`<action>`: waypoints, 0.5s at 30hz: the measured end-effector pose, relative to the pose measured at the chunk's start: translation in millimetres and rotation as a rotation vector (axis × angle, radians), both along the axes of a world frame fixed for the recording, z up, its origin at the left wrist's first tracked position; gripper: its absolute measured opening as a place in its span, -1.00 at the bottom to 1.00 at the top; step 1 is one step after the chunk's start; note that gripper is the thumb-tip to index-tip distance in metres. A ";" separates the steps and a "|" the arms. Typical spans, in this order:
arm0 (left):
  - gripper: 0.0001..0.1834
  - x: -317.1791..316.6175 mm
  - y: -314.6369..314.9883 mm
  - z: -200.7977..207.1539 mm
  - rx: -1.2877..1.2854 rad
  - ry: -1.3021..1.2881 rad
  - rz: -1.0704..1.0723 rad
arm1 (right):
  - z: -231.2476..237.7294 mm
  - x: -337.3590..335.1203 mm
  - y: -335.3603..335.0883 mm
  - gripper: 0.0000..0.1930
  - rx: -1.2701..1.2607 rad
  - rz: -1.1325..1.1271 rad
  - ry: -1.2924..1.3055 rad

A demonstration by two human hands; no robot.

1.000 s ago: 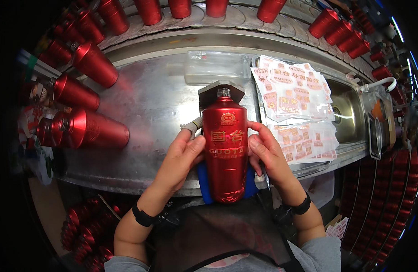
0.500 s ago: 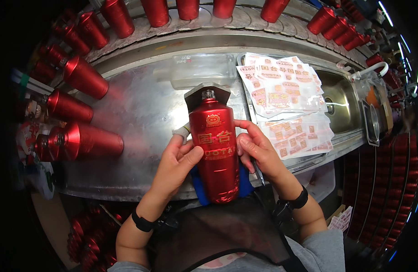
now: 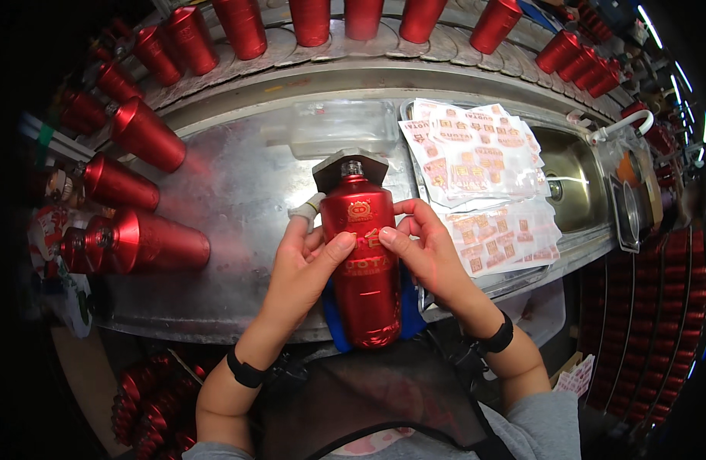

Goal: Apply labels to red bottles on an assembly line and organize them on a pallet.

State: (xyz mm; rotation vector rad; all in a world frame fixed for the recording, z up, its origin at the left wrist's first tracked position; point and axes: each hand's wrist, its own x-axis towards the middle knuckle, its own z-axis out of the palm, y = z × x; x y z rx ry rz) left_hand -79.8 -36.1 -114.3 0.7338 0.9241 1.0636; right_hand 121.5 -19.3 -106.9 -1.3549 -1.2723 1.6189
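A red metallic bottle (image 3: 362,287) with gold lettering lies in front of me, its glass neck pointing away. A dark angular piece (image 3: 374,167) stands behind its shoulder, and blue cloth (image 3: 334,318) shows under its near end. My left hand (image 3: 303,261) grips the bottle's left side, thumb pressed on the lettering; a white covering wraps a fingertip of this hand. From the other side my right hand (image 3: 428,253) grips it, thumb flat on the lettering and fingers at the edge. Both thumbs partly hide the gold characters.
Sheets of gold and red transfers (image 3: 483,157) lie to the right, beside a sink (image 3: 571,180) with a white tap (image 3: 625,123). A clear plastic tray (image 3: 341,126) sits behind the bottle. Red bottles (image 3: 146,134) stand at the left, and more line the conveyor (image 3: 284,57) at the back.
My right hand has moved up and inward, its thumb now on the lettering. My left thumb has shifted slightly up and right. Bottles on the conveyor have moved along to the right.
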 end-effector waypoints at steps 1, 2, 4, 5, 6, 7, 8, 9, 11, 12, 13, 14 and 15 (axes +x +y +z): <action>-0.19 0.0 0.4 -0.7 0.002 0.000 0.003 | -3.0 -0.7 -1.2 -0.53 0.010 -0.023 0.023; -0.19 -0.1 0.5 -2.4 0.004 -0.016 -0.004 | -4.7 -1.3 -1.4 -0.55 0.021 -0.045 0.046; -0.18 -0.2 -1.0 -4.5 0.003 -0.032 -0.004 | 3.1 -0.1 0.2 -0.55 -0.037 -0.043 0.069; -0.18 0.7 -1.4 -5.4 -0.002 -0.038 0.000 | 5.7 0.0 0.9 -0.55 -0.093 -0.046 0.090; -0.18 1.1 -0.9 -5.3 -0.004 -0.043 0.003 | 5.2 -1.1 1.6 -0.55 -0.092 -0.040 0.090; -0.18 0.9 -0.6 -5.2 -0.003 -0.044 0.010 | 3.7 -2.2 1.7 -0.55 -0.079 -0.046 0.100; -0.17 0.7 -0.5 -5.3 0.001 -0.049 0.018 | 2.8 -3.2 2.2 -0.55 -0.066 -0.053 0.110; -0.17 0.6 -1.2 -5.8 0.003 -0.057 0.026 | 2.6 -3.3 2.5 -0.55 -0.068 -0.048 0.105; -0.17 0.3 -1.5 -6.3 -0.002 -0.062 0.026 | 3.3 -1.6 3.3 -0.62 -0.009 -0.048 0.017; -0.18 -0.6 -1.3 -6.8 -0.005 -0.062 0.021 | 3.3 0.4 7.8 -0.66 -0.096 -0.076 0.020; -0.18 -1.5 -2.6 -6.2 -0.003 -0.068 0.025 | 4.1 5.9 13.2 -0.67 -0.181 -0.108 0.020; -0.19 -3.0 -5.7 -4.8 0.000 -0.049 0.002 | -7.7 24.2 18.3 -0.64 -0.153 -0.119 0.088; -0.19 -4.1 -8.4 -4.4 0.004 -0.031 -0.020 | -11.9 33.0 22.9 -0.61 -0.266 -0.248 0.263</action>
